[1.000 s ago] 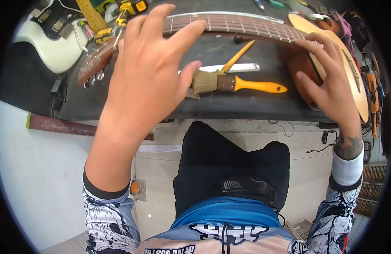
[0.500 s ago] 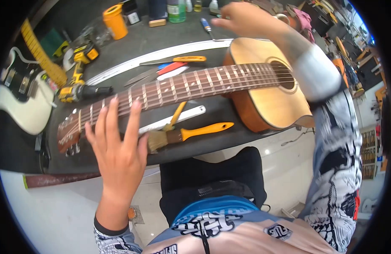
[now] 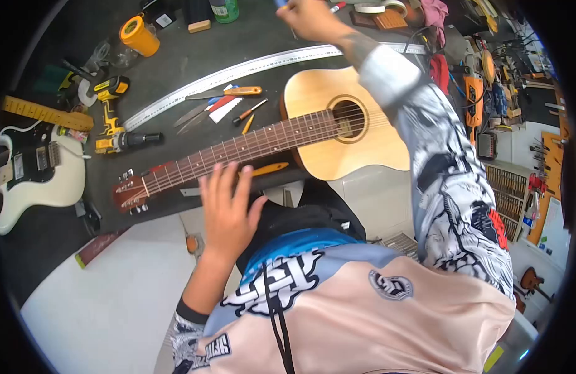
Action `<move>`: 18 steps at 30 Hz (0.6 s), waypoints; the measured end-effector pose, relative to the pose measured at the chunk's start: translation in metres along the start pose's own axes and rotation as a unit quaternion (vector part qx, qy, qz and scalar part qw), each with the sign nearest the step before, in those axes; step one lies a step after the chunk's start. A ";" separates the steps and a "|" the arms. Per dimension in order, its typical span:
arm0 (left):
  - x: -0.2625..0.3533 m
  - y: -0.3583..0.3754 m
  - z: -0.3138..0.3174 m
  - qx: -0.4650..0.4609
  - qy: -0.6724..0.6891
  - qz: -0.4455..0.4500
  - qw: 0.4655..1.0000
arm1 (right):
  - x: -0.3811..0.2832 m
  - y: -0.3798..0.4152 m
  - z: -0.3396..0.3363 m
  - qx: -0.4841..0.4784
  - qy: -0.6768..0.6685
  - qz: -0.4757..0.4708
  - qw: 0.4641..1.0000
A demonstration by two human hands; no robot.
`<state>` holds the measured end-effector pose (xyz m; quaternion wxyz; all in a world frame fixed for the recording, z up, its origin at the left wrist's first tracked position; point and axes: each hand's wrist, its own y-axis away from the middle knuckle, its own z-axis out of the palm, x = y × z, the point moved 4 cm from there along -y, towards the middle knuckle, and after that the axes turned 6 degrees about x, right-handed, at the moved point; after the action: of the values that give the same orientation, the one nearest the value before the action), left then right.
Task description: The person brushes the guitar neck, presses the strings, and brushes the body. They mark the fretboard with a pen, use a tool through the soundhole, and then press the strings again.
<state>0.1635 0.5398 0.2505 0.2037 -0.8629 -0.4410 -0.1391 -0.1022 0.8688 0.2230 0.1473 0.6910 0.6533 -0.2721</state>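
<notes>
An acoustic guitar (image 3: 322, 146) with a pale top lies face up on the dark bench, its neck pointing left. My left hand (image 3: 228, 202) is open, its spread fingertips at the near edge of the fretboard (image 3: 238, 148). At the top of the view, beyond the guitar body, my right hand (image 3: 313, 20) is closed around a blue-handled tool (image 3: 280, 3). Only a bit of the blue handle and a thin metal shaft show. A brush with a yellow handle (image 3: 270, 169) lies partly under the neck, its bristles hidden.
A long steel ruler (image 3: 238, 72) curves across the bench behind the guitar. Files, a screwdriver (image 3: 249, 112) and an orange-handled tool (image 3: 244, 91) lie between. Left are a yellow cordless drill (image 3: 110, 118) and a white electric guitar (image 3: 57, 177); behind, an orange container (image 3: 140, 36).
My right hand, open above the bench before, has closed on the blue-handled tool. My left hand has slid along the neck, away from the headstock. The view has shifted.
</notes>
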 end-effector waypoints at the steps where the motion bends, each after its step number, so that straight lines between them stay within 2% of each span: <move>1: 0.017 -0.011 0.005 -0.006 0.022 0.021 1.000 | 0.012 0.002 -0.021 -0.014 0.008 -0.037 0.999; 2: 0.034 -0.022 0.014 -0.009 0.039 0.041 0.998 | -0.010 0.037 -0.070 0.072 -0.129 -0.042 0.988; 3: 0.050 -0.032 0.025 -0.013 0.051 0.052 0.997 | -0.016 0.063 -0.100 0.077 -0.183 -0.001 0.980; 4: 0.065 -0.043 0.038 -0.018 0.052 0.059 0.997 | 0.002 0.080 -0.111 0.030 -0.301 0.036 0.953; 5: 0.078 -0.053 0.051 -0.023 0.051 0.066 0.996 | 0.004 0.105 -0.128 0.015 -0.337 0.078 0.938; 6: 0.090 -0.063 0.065 -0.019 0.036 0.056 0.998 | -0.002 0.128 -0.148 0.044 -0.329 0.018 0.943; 7: 0.101 -0.070 0.077 -0.016 0.023 0.046 0.999 | 0.017 0.142 -0.146 0.056 -0.343 0.026 0.937; 10: 0.118 -0.078 0.103 -0.039 -0.022 0.008 0.999 | 0.037 0.185 -0.151 -0.038 -0.401 0.054 0.914; 13: 0.126 -0.080 0.116 -0.014 -0.053 -0.007 0.998 | 0.050 0.207 -0.140 -0.045 -0.414 0.080 0.906; 16: 0.132 -0.080 0.119 0.009 -0.066 -0.022 0.998 | 0.061 0.210 -0.120 -0.064 -0.403 0.035 0.912; 18: 0.135 -0.080 0.119 0.020 -0.129 -0.016 0.991 | 0.058 0.210 -0.120 -0.111 -0.347 0.003 0.931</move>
<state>0.1827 0.7338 0.2213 0.1603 -0.8623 -0.4799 -0.0206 0.1260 0.9620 0.2546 0.4413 0.5349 0.5854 -0.4201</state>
